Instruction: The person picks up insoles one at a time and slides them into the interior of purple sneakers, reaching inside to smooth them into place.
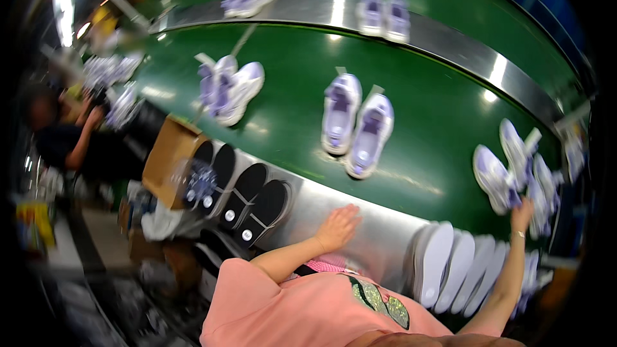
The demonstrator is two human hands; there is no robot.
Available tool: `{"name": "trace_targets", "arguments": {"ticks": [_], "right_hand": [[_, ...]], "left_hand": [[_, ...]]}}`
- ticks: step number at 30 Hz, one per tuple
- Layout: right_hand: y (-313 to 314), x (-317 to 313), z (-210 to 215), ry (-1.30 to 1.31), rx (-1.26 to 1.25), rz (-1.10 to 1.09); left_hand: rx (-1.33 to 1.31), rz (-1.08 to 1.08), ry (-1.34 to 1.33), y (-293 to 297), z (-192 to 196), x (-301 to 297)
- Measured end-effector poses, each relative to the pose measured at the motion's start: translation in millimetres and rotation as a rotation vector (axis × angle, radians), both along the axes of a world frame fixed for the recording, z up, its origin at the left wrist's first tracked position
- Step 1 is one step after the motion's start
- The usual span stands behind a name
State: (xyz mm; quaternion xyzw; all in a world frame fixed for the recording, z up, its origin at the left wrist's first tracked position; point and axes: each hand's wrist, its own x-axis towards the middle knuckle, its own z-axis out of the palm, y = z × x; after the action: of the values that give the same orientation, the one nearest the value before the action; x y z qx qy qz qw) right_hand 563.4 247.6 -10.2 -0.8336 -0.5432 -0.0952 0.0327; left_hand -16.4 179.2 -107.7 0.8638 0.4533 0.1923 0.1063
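Observation:
My left hand lies on the bare metal ledge in front of me, fingers stretched and holding nothing. Out to the right, my right hand has its fingers closed at the heel end of a white and lavender sneaker; the fingertips are partly hidden. Another sneaker lies just beyond that one, and more sneakers crowd beside the hand. A pair of similar sneakers stands on the green belt ahead of my left hand.
Light grey insoles stand in a row on the ledge between my arms. Black insoles bundled with bands lie left, by an open cardboard box. More sneakers sit on the green belt. A person works at far left.

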Motion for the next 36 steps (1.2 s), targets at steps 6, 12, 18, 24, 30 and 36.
{"name": "trace_targets", "arguments": {"ticks": [6,12,18,24,30,36], "right_hand": [[94.0,134.9,-45.1,-0.043,-0.236,0.092],[145.1,160.2,-75.0,-0.042,-0.143,0.139],[143.3,127.5,-49.5,0.013,-0.210,0.146],[127.0,64.0,-2.5,0.103,-0.256,0.243],[100.0,-22.1,41.0,0.264,-0.309,0.348],[69.1,-134.3,87.1,0.424,-0.331,0.492]], "left_hand": [[-0.078,0.069,-0.022,-0.3,19.7,15.9],[-0.055,0.054,-0.093,0.5,25.0,25.7],[-0.017,0.048,-0.159,-10.2,13.0,19.4],[0.028,0.075,-0.194,-30.4,7.1,-2.7],[0.112,0.085,-0.222,-52.0,12.1,-27.0],[0.166,0.107,-0.256,-75.9,-7.3,-33.7]]}}
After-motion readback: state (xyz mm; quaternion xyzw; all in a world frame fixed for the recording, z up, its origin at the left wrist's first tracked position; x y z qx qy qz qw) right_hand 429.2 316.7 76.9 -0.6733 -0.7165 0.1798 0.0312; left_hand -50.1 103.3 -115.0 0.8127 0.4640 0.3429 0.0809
